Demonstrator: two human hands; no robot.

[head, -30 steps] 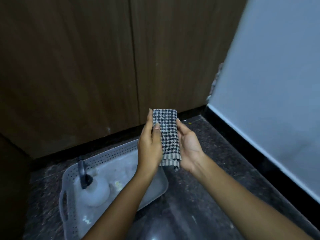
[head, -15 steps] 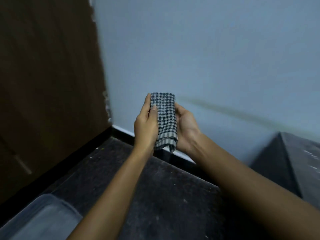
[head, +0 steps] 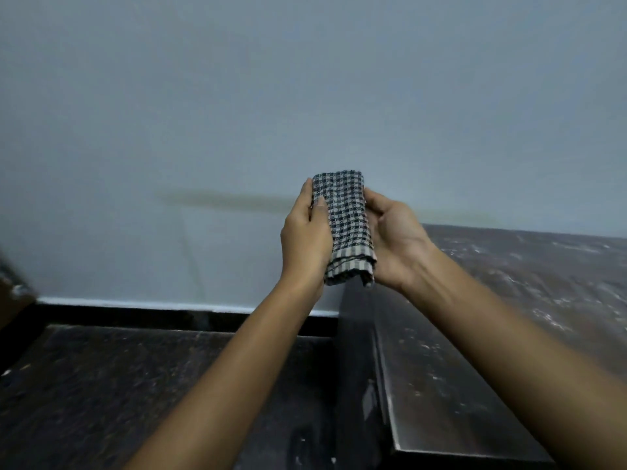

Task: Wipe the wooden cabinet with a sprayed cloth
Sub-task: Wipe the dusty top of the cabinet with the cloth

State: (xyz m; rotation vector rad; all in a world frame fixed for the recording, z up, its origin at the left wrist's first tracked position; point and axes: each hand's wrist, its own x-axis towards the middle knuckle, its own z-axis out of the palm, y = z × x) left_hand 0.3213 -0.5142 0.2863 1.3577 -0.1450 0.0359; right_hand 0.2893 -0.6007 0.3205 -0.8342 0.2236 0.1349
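Observation:
A folded black-and-white checked cloth point(head: 347, 225) stands upright between both hands at mid-frame. My left hand point(head: 303, 242) grips its left edge with the thumb laid over the front. My right hand point(head: 395, 242) cups its right side and back from below. The wooden cabinet shows only as a brown sliver point(head: 13, 296) at the far left edge. The spray bottle is out of view.
A pale blue-grey wall point(head: 237, 113) fills the upper frame, with a black skirting strip point(head: 152, 315) at its foot. Dark speckled stone floor point(head: 135, 385) lies below. A raised dark stone ledge point(head: 509, 300) runs along the right side.
The view has swung right: the cabinet doors and the grey tray with the bottle have left the frame, and the wall and stone ledge now fill it. Both hands still hold the folded cloth.

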